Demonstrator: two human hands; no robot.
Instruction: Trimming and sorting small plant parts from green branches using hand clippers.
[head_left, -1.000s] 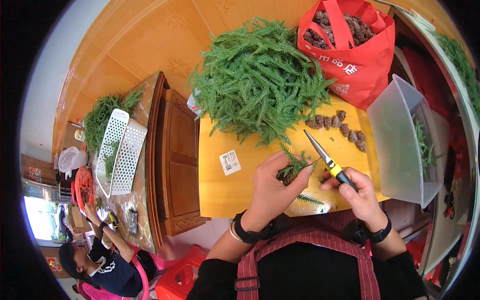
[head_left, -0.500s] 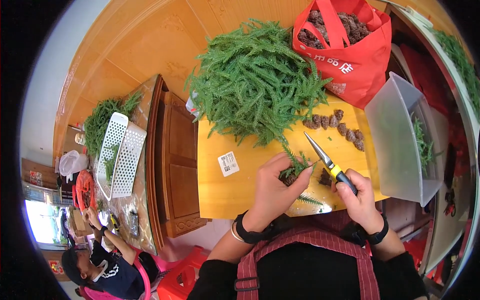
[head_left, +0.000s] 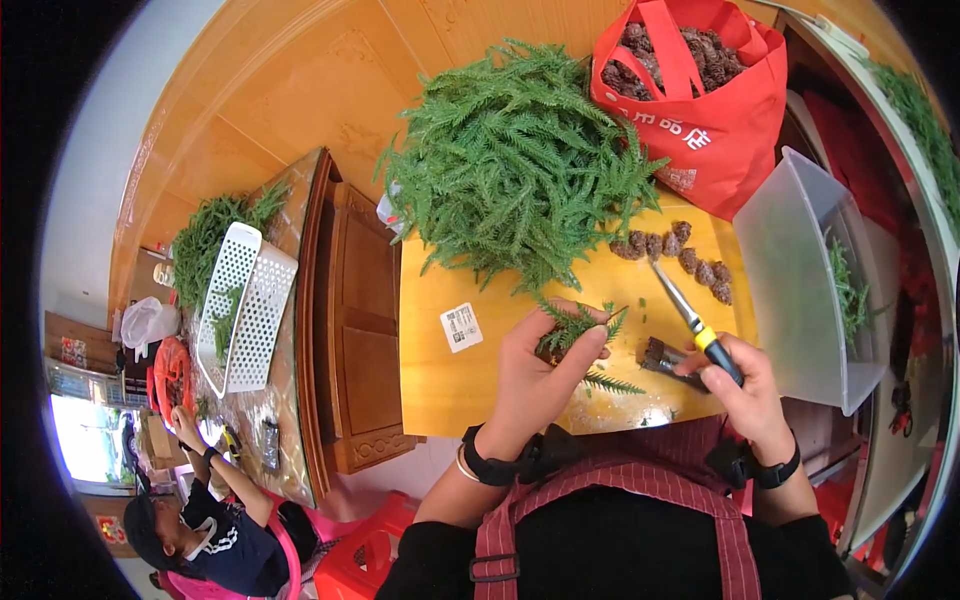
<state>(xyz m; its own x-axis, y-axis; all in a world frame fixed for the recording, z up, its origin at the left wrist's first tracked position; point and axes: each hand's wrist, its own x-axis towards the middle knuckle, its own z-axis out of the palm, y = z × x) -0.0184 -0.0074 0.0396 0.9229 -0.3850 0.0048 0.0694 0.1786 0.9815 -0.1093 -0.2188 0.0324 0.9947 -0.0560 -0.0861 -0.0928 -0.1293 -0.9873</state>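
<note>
Mid-frame, a brown piece (head_left: 550, 348) under the sprig (head_left: 572, 322) is mostly hidden by the left hand (head_left: 541, 368). Sprig: green, feathery. Left fingers pinched closed on it above the bench (head_left: 430, 390). Right hand (head_left: 748, 388): fingers curled round a yellow-and-black tool (head_left: 707, 338); contact with the dark cylinder (head_left: 662, 356) cannot be confirmed.

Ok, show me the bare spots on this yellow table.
Yellow table: mainly the left front, between the white label, left hand and front edge; a smaller patch between the loose cones and right hand. Crowded: the back, by the green sprigs and red bag.
</note>
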